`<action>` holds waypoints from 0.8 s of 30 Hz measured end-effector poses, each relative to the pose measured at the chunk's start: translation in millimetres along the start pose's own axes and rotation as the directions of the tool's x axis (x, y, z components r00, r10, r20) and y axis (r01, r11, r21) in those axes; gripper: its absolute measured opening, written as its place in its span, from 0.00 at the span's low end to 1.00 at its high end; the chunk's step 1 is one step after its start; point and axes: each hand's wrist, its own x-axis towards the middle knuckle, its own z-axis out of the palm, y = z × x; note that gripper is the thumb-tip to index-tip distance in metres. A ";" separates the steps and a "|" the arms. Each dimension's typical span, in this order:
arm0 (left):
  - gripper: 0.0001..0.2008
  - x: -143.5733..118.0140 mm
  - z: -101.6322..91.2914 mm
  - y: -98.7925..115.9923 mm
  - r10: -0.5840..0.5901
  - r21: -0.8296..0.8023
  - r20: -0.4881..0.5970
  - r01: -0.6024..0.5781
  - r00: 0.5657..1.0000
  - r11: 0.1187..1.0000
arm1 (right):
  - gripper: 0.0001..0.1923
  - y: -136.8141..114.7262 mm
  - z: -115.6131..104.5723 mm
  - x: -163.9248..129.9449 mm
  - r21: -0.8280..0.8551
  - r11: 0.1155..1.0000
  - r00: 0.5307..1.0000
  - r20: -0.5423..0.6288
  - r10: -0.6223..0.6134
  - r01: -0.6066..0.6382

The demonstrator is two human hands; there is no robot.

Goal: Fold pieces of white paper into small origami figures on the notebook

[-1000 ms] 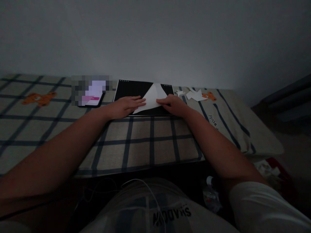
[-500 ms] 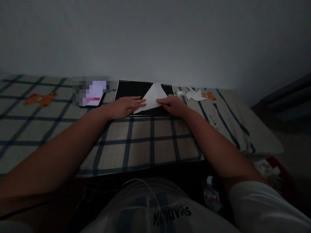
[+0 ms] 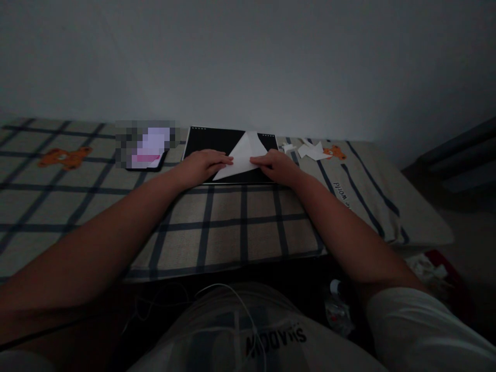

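Left hand (image 3: 203, 166) has curled slightly, fingertips now pressing white paper (image 3: 243, 155) flat on black pad (image 3: 211, 142) against right hand's (image 3: 279, 166) flat fingers; triangular fold formed, creasing seemingly unfinished.

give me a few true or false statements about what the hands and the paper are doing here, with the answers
1. Both hands rest on the white paper: the left hand at its left edge, the right hand at its right edge. True.
2. The white paper lies on a red tray. False: it lies on a black board.
3. A lit phone lies on the checked cloth to the left of the board. True.
4. The paper is a flat, full rectangle. False: it shows a pointed, triangular shape with its tip toward the wall.
5. Small white paper scraps lie to the right of the board. True.
6. The left hand holds scissors. False: it lies flat on the paper, with no tool in view.
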 end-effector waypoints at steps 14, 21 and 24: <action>0.21 4.4 1.4 9.9 0.000 0.031 -0.038 0.001 0.999 1.000 | 0.22 -0.6 1.7 -0.2 -0.008 1.000 1.000 -0.007 -0.004 0.004; 0.21 5.3 0.5 11.2 -0.009 0.063 -0.022 0.010 1.000 0.998 | 0.22 -1.3 -3.9 -0.1 0.035 0.999 1.000 -0.022 0.017 -0.016; 0.22 3.8 -0.5 12.5 0.007 0.089 -0.017 -0.006 1.000 0.996 | 0.21 -0.4 -5.5 0.3 0.061 0.998 0.999 -0.032 0.023 -0.021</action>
